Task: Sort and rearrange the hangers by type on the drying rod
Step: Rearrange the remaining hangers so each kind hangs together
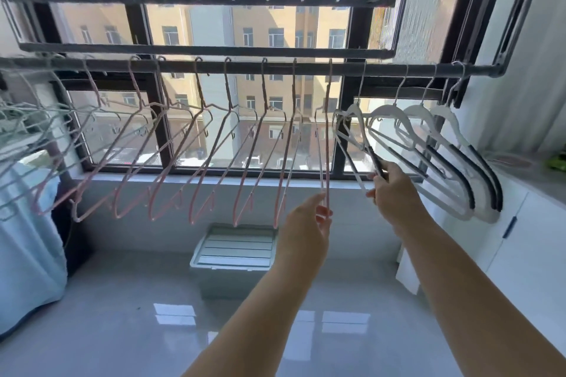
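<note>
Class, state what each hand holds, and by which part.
The left hand pinches the rightmost pink hanger at its bottom end; the right hand grips the leftmost white hanger by its lower arm.

No writing, brand, number or sign can be read anywhere. The pink hangers (327,147) and white hangers (424,115) on the drying rod (245,67) bear no legible marks, and the lid of the grey-green box (235,251) on the floor shows only plain ridges.
</note>
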{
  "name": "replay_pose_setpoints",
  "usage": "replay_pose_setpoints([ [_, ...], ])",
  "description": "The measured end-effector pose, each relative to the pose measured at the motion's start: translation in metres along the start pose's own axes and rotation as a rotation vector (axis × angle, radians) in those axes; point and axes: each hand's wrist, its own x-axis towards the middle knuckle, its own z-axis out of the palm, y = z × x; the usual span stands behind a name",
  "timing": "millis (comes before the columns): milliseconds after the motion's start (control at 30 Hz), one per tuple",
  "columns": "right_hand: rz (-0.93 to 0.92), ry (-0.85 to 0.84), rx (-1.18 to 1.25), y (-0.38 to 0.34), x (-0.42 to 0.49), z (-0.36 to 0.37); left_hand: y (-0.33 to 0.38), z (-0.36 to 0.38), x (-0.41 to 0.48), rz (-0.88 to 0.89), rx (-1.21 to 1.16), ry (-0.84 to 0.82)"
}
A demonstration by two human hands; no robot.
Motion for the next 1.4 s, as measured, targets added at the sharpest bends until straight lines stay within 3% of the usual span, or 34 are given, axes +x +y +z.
replay_pose_setpoints([
  [133,0.033,-0.002,-0.213,-0.006,-0.007,0.001,0.003,-0.008,-0.003,0.04,0.048,-0.02],
  [233,-0.188,0.145,-0.505,-0.017,-0.03,0.008,0.003,-0.019,-0.014,0.089,0.054,-0.03],
  [333,-0.464,0.126,-0.425,-0.038,-0.063,0.028,-0.001,-0.04,-0.022,0.151,0.015,0.077],
  [400,-0.488,0.012,-0.331,-0.051,-0.075,0.046,-0.006,-0.057,-0.024,0.18,-0.03,0.19],
  [500,-0.422,-0.13,-0.183,-0.066,-0.077,0.072,-0.017,-0.083,-0.024,0.19,-0.058,0.34],
  [633,-0.191,-0.181,-0.068,-0.077,-0.06,0.104,-0.03,-0.111,-0.023,0.17,-0.041,0.47],
  [833,0.177,-0.208,0.254,-0.072,-0.035,0.126,-0.042,-0.13,-0.024,0.064,0.028,0.424],
  [1067,0.165,-0.07,0.397,-0.071,-0.033,0.13,-0.055,-0.118,-0.019,-0.008,0.077,0.317],
  [1400,0.161,-0.098,0.447,-0.07,-0.039,0.123,-0.059,-0.11,-0.013,-0.057,0.092,0.261],
])
